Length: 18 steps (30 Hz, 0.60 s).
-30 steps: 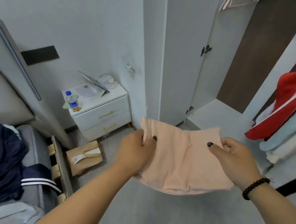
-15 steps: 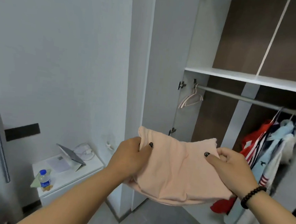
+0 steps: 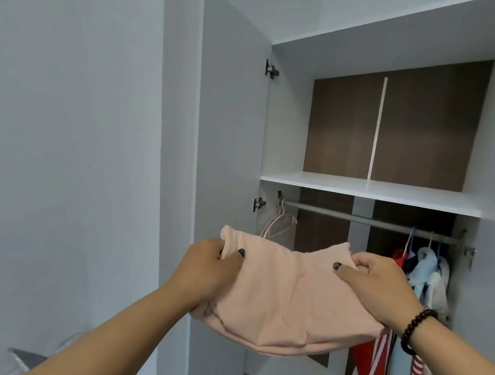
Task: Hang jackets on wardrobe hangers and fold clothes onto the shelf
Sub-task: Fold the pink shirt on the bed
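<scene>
The folded peach garment (image 3: 287,295) is held in front of the open wardrobe, below the white shelf (image 3: 371,190). Its upper corners are pinched between thumb and curled fingers of the left hand (image 3: 207,270) and right hand (image 3: 382,288).

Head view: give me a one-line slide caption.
Both hands, left and right, hold a folded peach garment below the white wardrobe shelf.

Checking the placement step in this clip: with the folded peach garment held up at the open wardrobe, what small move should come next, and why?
Probably lift it forward onto the white shelf. Left hand and right hand grip the folded peach garment below that shelf, which looks bare.
</scene>
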Available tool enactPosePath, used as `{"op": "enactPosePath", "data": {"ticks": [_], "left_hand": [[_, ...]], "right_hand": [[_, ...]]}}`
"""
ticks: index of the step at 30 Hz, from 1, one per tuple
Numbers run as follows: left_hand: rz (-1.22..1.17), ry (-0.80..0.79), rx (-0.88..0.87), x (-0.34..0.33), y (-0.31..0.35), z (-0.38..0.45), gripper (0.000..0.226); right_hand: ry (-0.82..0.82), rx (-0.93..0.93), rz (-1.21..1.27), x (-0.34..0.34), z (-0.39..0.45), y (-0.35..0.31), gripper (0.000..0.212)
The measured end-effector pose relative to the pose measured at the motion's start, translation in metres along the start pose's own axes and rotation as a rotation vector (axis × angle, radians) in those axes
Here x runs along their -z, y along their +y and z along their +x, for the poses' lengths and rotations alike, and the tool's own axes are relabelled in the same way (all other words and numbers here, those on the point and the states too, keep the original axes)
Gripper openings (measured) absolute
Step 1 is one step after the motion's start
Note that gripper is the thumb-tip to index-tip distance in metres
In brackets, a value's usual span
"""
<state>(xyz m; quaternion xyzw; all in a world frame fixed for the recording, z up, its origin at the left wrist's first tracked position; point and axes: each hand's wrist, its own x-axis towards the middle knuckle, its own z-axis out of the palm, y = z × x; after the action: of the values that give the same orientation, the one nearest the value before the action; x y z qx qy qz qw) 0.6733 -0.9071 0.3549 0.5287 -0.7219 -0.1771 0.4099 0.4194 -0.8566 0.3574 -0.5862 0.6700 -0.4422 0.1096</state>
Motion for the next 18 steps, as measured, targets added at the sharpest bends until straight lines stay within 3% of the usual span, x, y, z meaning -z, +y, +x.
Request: {"op": "enactPosePath", "data": {"ticks": [18], "left_hand": [[-0.023,0.135,-0.034,-0.074,0.015,0.273,0.034]], "right_hand": [[0.024,0.119,0.050,-0.003,0.306,0.038,0.026]]}}
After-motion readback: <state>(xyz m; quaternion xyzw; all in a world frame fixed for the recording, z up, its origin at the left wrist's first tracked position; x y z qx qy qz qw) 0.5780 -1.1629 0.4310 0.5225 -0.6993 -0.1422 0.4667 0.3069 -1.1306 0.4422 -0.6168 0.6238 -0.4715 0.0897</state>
